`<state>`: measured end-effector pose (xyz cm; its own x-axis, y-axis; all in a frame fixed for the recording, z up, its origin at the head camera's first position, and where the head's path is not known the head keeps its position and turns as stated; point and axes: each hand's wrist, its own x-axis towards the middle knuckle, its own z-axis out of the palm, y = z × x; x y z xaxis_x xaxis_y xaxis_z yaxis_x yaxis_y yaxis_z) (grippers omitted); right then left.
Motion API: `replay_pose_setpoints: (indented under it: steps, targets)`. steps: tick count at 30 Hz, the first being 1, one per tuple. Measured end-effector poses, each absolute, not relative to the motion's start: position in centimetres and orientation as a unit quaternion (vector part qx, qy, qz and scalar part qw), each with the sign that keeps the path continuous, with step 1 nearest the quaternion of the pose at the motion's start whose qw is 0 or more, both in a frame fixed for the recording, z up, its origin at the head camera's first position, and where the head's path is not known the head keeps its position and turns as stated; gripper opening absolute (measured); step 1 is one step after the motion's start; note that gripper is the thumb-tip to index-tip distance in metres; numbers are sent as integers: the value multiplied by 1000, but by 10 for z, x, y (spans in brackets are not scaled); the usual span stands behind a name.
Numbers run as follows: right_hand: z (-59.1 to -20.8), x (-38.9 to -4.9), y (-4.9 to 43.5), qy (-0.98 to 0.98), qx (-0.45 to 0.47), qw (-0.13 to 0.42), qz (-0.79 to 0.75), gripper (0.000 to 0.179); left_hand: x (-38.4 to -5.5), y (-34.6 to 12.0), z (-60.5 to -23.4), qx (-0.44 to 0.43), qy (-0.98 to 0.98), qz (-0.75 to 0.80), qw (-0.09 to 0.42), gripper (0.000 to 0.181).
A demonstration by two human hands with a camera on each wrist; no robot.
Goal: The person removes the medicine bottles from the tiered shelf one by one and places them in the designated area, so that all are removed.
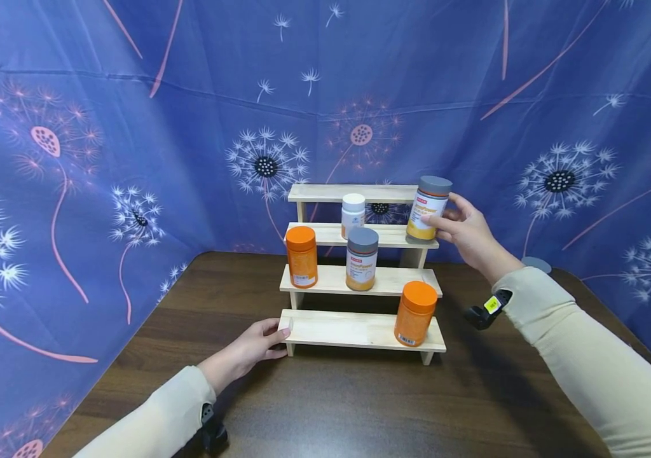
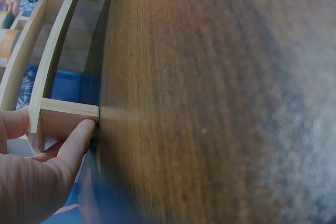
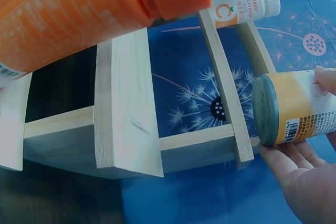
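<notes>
My right hand (image 1: 468, 232) grips a grey-lidded supplement jar (image 1: 428, 210) with a white and yellow label. That jar is slightly tilted at the right end of the upper tiers of a wooden step rack (image 1: 337, 328); whether its base touches a shelf, I cannot tell. My left hand (image 1: 253, 346) holds the left end of the lowest shelf, thumb on top and fingers against the leg (image 2: 68, 111). On the rack stand a small white bottle (image 1: 353, 215), an orange jar (image 1: 301, 257), another grey-lidded jar (image 1: 362, 261) and, lowest at right, an orange jar (image 1: 415, 315).
The rack stands on a dark brown wooden table (image 1: 348, 407). Behind it hangs a blue cloth (image 1: 188, 159) with dandelion prints. A round grey object (image 1: 537, 264) is partly hidden behind the right forearm.
</notes>
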<state>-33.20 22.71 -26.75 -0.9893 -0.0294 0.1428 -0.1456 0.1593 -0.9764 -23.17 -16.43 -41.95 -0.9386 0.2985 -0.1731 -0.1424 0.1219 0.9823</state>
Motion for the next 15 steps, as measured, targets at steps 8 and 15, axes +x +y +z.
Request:
replay_pose_setpoints:
  steps: [8,15]
  targets:
    - [-271,-328,236,-751,59,84,652,80,-232,-165,-420,42,732,660,163,46]
    - [-274,-324,249,-754,81,124,640,77,-232,-166,-420,51,731,660,164,48]
